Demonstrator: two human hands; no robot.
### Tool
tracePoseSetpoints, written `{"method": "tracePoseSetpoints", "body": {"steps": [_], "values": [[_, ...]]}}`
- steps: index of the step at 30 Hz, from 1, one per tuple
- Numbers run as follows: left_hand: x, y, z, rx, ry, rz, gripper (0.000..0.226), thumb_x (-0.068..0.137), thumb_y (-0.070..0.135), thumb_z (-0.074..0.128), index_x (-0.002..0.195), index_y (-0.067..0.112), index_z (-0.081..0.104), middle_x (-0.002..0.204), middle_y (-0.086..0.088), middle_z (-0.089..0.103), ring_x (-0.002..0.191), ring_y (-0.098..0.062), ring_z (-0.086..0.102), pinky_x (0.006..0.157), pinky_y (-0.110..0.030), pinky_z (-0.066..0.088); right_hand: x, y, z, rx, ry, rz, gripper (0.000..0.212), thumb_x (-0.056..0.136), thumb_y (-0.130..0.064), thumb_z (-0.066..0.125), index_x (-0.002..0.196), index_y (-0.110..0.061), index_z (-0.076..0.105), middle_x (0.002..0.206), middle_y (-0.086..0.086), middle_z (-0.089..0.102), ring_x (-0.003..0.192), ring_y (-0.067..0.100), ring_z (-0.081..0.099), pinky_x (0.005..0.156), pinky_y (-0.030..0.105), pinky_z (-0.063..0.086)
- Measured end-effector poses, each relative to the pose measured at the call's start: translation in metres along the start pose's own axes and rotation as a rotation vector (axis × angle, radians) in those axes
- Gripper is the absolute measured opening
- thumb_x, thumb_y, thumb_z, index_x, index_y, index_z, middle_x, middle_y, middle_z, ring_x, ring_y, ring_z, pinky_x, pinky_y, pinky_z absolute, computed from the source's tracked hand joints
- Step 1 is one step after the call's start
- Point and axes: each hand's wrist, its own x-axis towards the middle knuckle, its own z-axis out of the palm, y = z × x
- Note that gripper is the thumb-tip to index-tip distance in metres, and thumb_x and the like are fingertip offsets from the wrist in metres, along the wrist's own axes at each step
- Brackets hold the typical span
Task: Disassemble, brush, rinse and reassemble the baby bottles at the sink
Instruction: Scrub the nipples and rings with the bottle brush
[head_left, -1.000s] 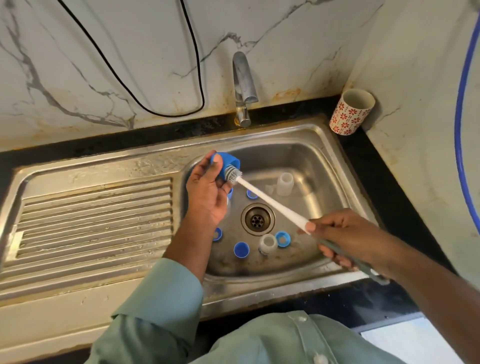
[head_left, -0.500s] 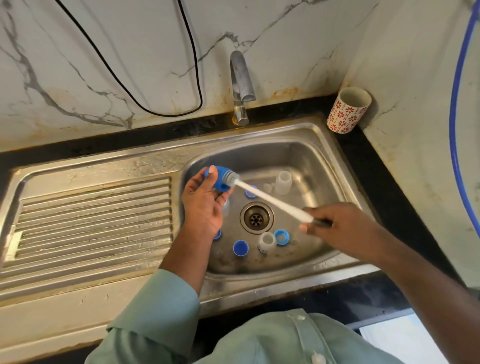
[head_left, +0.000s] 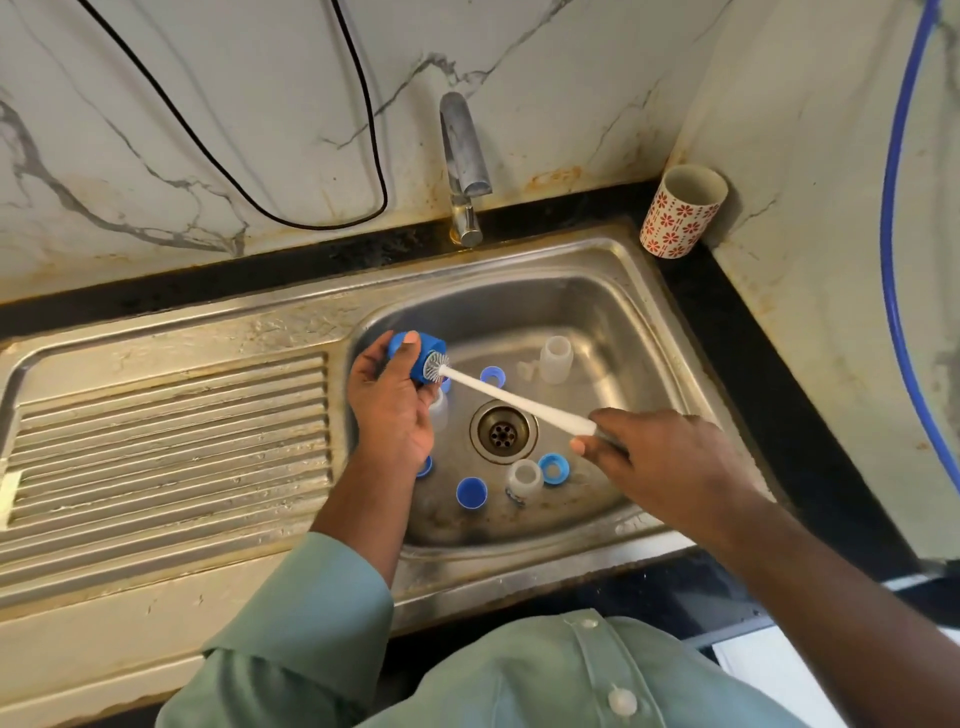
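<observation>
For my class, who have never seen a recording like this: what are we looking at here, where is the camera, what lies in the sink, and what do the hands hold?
There is no machine here: a person works with two bare hands. The one picture comes from a camera worn on the person's head, looking forward and down, so the arms enter from the bottom edge. Below is a steel sink with a tap behind it and a ribbed draining board to its left. The left hand grips a blue cap. The right hand holds a white bottle brush, whose bristles sit in the cap's opening. Around the drain lie loose parts: blue rings and caps and small clear bottles, such as the one at the back. A patterned cup stands in the corner.
</observation>
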Motion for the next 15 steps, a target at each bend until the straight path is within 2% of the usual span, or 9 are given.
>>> {"method": "tracePoseSetpoints", "body": {"steps": [2, 4, 6, 7, 9, 11, 12, 13, 15], "values": [[-0.001, -0.006, -0.003, 0.003, 0.038, -0.001, 0.023, 0.088, 0.009, 0.07, 0.108, 0.014, 0.06, 0.104, -0.008, 0.07, 0.081, -0.018, 0.074, 0.071, -0.034, 0.06, 0.001, 0.006, 0.0, 0.038, 0.011, -0.058, 0.03, 0.099, -0.052, 0.038, 0.123, -0.04, 0.048, 0.081, -0.012, 0.058, 0.068, 0.006, 0.056, 0.068, 0.029, 0.054], [-0.003, -0.006, -0.003, -0.026, 0.048, -0.021, 0.017, 0.088, 0.01, 0.071, 0.101, 0.016, 0.061, 0.1, -0.006, 0.07, 0.08, -0.018, 0.074, 0.074, -0.036, 0.061, -0.001, 0.016, 0.003, 0.06, -0.087, -0.108, 0.055, 0.1, -0.04, 0.043, 0.149, -0.045, 0.017, 0.1, -0.012, 0.051, 0.069, 0.006, 0.052, 0.067, 0.024, 0.051], [-0.001, -0.006, -0.002, -0.048, 0.063, -0.03, 0.013, 0.089, 0.011, 0.07, 0.095, 0.017, 0.061, 0.093, -0.004, 0.069, 0.067, -0.014, 0.074, 0.069, -0.034, 0.06, -0.008, 0.02, 0.004, -0.042, -0.123, -0.202, 0.078, 0.101, -0.029, 0.045, 0.147, -0.047, -0.016, 0.107, -0.009, 0.04, 0.062, 0.008, 0.05, 0.06, 0.022, 0.05], [-0.001, -0.006, -0.003, -0.036, 0.066, -0.035, 0.013, 0.089, 0.011, 0.07, 0.094, 0.017, 0.06, 0.092, -0.004, 0.069, 0.065, -0.013, 0.073, 0.067, -0.033, 0.06, -0.011, 0.021, 0.004, -0.163, -0.079, -0.252, 0.082, 0.1, -0.025, 0.046, 0.146, -0.047, -0.018, 0.107, -0.008, 0.039, 0.06, 0.008, 0.05, 0.056, 0.022, 0.05], [0.0, -0.006, -0.005, 0.028, 0.038, -0.056, 0.015, 0.089, 0.01, 0.071, 0.096, 0.016, 0.059, 0.097, -0.008, 0.07, 0.075, -0.018, 0.075, 0.069, -0.035, 0.061, -0.01, 0.026, 0.003, -0.253, 0.152, -0.271, 0.072, 0.096, -0.021, 0.058, 0.15, -0.038, 0.014, 0.102, -0.006, 0.048, 0.056, 0.009, 0.051, 0.049, 0.025, 0.05], [0.0, -0.006, -0.007, 0.087, 0.011, -0.087, 0.019, 0.087, 0.01, 0.073, 0.099, 0.014, 0.059, 0.102, -0.012, 0.07, 0.09, -0.025, 0.073, 0.074, -0.039, 0.062, -0.009, 0.039, 0.006, -0.132, 0.477, -0.288, 0.047, 0.082, -0.016, 0.076, 0.126, -0.019, 0.06, 0.084, -0.001, 0.061, 0.053, 0.014, 0.053, 0.043, 0.03, 0.05], [0.0, -0.006, -0.007, 0.096, 0.012, -0.1, 0.02, 0.087, 0.011, 0.074, 0.1, 0.014, 0.059, 0.103, -0.012, 0.07, 0.094, -0.027, 0.072, 0.075, -0.04, 0.062, -0.011, 0.04, 0.005, -0.102, 0.555, -0.274, 0.035, 0.077, -0.016, 0.081, 0.11, -0.015, 0.069, 0.077, 0.0, 0.063, 0.055, 0.017, 0.055, 0.046, 0.031, 0.051], [0.0, -0.007, -0.007, 0.089, 0.012, -0.11, 0.021, 0.087, 0.011, 0.074, 0.1, 0.014, 0.058, 0.103, -0.012, 0.07, 0.096, -0.027, 0.071, 0.077, -0.042, 0.061, -0.012, 0.041, 0.003, -0.069, 0.535, -0.247, 0.025, 0.077, -0.02, 0.081, 0.1, -0.017, 0.071, 0.073, -0.001, 0.064, 0.06, 0.017, 0.057, 0.051, 0.03, 0.052], [-0.003, -0.007, -0.006, 0.058, -0.008, -0.127, 0.02, 0.088, 0.011, 0.072, 0.1, 0.015, 0.058, 0.106, -0.013, 0.069, 0.1, -0.029, 0.07, 0.082, -0.044, 0.06, -0.015, 0.032, -0.009, 0.299, 0.077, 0.001, 0.011, 0.086, -0.032, 0.071, 0.089, -0.021, 0.07, 0.07, 0.002, 0.066, 0.062, 0.015, 0.058, 0.055, 0.028, 0.048]]}}
